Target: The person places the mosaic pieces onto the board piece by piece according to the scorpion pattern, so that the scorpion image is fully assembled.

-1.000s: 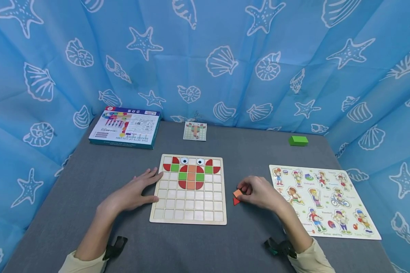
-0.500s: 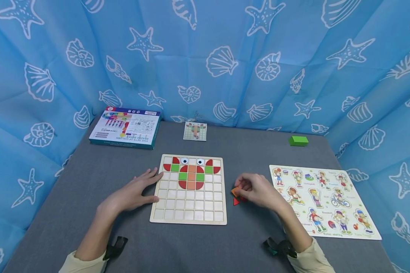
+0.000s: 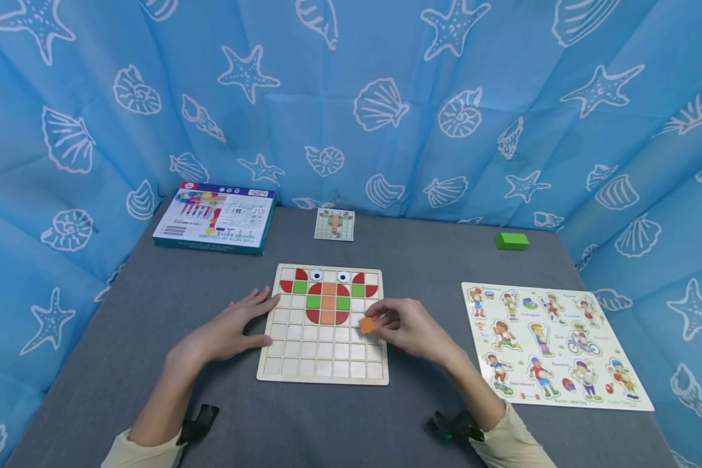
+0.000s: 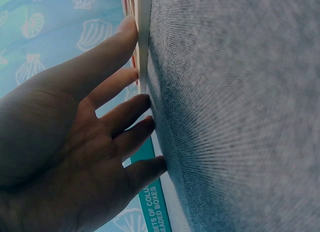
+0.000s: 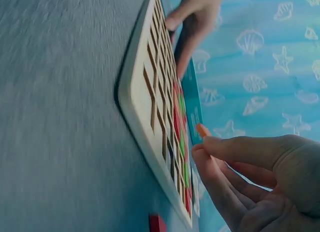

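A wooden grid board (image 3: 323,372) lies on the grey table, with red, green and orange tiles and two eye tiles filling part of its upper cells. My left hand (image 3: 228,331) touches the board's left edge with thumb and fingertips, fingers fairly straight. Over the right half of the board, my right hand (image 3: 412,330) pinches an orange square tile (image 3: 367,325) between thumb and index finger. The right wrist view shows this tile edge-on, held above the board. A red piece (image 5: 157,223) lies on the table beside the board, mostly hidden by my right hand in the head view.
A small pattern card (image 3: 334,225) lies behind the board. At the back left is a flat box (image 3: 215,219), and at the back right a green block (image 3: 511,241). A picture puzzle board (image 3: 556,344) lies to the right. A blue patterned curtain (image 3: 351,117) encloses the table.
My right hand has picked up the orange tile from beside the red piece and carried it left, over the board. My left hand has stayed at the board's edge.
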The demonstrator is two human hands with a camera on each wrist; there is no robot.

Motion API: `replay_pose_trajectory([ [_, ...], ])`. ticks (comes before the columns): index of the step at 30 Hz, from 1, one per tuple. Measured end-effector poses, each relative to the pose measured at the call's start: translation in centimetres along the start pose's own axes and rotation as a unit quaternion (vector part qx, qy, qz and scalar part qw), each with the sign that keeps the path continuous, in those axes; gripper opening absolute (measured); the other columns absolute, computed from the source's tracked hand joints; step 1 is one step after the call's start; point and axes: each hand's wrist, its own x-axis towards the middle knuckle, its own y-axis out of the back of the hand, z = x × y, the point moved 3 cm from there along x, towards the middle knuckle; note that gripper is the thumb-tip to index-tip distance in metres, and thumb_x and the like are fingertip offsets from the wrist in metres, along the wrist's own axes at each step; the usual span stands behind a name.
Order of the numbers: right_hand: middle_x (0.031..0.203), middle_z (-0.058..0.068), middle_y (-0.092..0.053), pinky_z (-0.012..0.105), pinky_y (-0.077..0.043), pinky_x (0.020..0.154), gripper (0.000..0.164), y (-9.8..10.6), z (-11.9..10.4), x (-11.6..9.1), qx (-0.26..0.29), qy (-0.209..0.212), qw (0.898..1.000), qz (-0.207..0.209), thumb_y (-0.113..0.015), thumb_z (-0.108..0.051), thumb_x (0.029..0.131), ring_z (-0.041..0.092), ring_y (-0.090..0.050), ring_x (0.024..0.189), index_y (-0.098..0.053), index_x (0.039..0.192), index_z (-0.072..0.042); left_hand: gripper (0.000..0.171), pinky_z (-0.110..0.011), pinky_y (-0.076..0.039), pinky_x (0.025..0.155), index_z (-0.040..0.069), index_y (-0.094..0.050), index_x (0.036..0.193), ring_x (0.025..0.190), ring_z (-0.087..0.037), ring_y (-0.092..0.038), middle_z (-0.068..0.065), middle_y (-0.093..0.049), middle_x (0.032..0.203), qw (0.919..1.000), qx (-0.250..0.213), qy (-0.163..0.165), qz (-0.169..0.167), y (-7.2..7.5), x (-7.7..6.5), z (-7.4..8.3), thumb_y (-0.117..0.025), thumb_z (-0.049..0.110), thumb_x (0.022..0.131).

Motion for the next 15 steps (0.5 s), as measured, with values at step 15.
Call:
replay_pose_trajectory([
  [15,0.088,0.002,-0.076,0.016,-0.057,0.072,0.02,-4.9,-3.0,3.1,-0.058,0.03,0.998,-0.023,-0.087,-0.009,0.091,0.0,-0.063,0.076,-0.078,0.108,-0.003,0.087,-0.08,-0.015,0.129,0.012,-0.035,0.17,0.168,-0.052,-0.016,-0.025,-0.024,0.179,1.0,0.0,-0.001,0.002,0.0,0.0,0.0,-0.08,0.034,0.099],
])
